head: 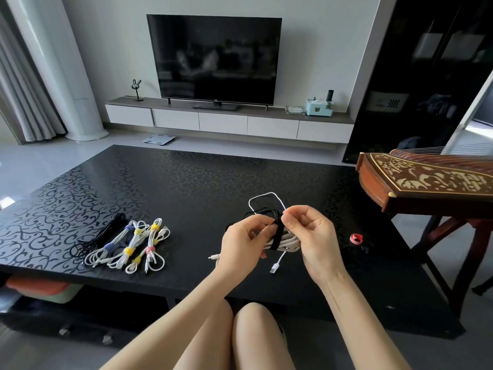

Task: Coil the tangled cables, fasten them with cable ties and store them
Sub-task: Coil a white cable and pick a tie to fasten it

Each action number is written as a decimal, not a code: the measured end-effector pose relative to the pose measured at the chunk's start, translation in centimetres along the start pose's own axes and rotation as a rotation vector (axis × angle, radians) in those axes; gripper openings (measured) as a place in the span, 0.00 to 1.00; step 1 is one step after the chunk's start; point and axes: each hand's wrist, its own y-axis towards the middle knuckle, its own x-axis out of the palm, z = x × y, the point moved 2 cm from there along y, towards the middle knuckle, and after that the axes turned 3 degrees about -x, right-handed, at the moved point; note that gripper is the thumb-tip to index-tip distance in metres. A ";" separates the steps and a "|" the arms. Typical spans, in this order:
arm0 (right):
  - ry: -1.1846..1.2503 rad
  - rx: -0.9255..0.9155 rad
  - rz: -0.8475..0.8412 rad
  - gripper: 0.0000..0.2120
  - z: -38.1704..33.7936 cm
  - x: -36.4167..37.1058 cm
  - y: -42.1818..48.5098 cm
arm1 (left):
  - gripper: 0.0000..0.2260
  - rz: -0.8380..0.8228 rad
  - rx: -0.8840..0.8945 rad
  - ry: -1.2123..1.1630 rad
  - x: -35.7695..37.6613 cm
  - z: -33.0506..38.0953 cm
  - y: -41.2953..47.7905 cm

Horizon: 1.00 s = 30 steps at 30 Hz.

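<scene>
1. fastening step: the left hand (246,236) gripped the white coil (289,243) above the table's (186,182) near right; the right hand (312,233) pinched the black tie (277,233) around it.
2. next likely needed: pulling the tie snug, pressing it closed, then joining the tied bundles (128,244) at left.

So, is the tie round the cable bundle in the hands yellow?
No, the tie pinched by the right hand round the white cable bundle in the left hand is black.

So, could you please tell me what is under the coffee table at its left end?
Under the coffee table, an orange-topped pale container shows at its front edge only. The tabletop covers the rest, and what it holds cannot be seen.
</scene>
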 end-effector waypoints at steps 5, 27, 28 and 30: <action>-0.123 -0.018 -0.041 0.04 0.2 -0.1 0.1 | 0.07 -0.018 0.006 0.043 -0.2 -0.3 -0.1; -0.684 -0.312 0.007 0.07 -0.9 -0.4 0.7 | 0.11 -0.318 0.515 0.578 -1.9 0.3 -0.8; -0.711 -0.308 0.012 0.07 -1.2 -0.4 0.7 | 0.12 -0.332 0.539 0.616 -2.0 0.4 -0.7; -0.816 -0.305 0.042 0.08 -1.8 -0.6 0.9 | 0.12 -0.335 0.550 0.687 -2.0 0.6 -0.5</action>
